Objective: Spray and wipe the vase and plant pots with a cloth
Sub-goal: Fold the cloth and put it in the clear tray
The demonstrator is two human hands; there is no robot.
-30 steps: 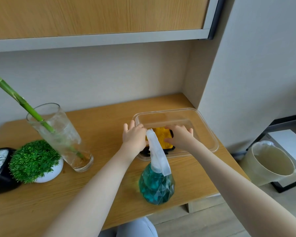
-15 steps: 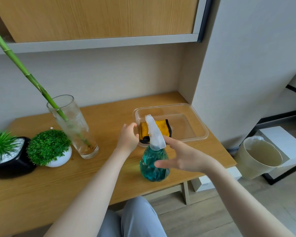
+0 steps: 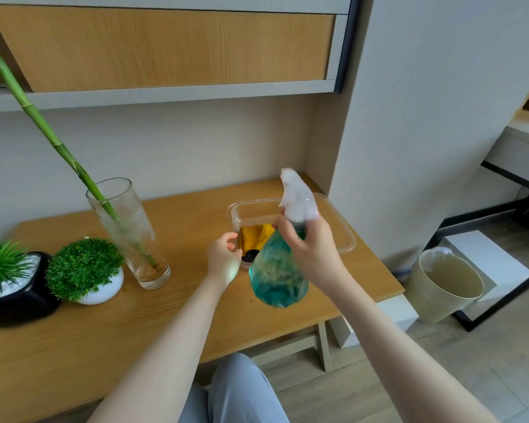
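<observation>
My right hand (image 3: pixel 313 250) grips the neck of a teal faceted spray bottle (image 3: pixel 277 277) with a white trigger head, lifted off the wooden desk (image 3: pixel 110 334). My left hand (image 3: pixel 223 259) rests at the near left corner of a clear plastic tray (image 3: pixel 344 230), fingers loosely curled, holding nothing. A yellow cloth (image 3: pixel 255 236) lies folded in the tray. A tall glass vase (image 3: pixel 129 233) with a green bamboo stalk stands left of centre. Beside it sit a white pot (image 3: pixel 103 290) with a round green plant and a black pot (image 3: pixel 19 300) with spiky leaves.
A wall cabinet (image 3: pixel 165 47) hangs above the desk. A beige wall panel closes the desk's right end. On the floor to the right stand a beige bin (image 3: pixel 440 288) with a liner and a white box. My knee shows below the desk edge.
My right hand left the tray, closed on the spray bottle and lifted it off the desk. My left hand stayed at the tray corner. The view shifted right and up.
</observation>
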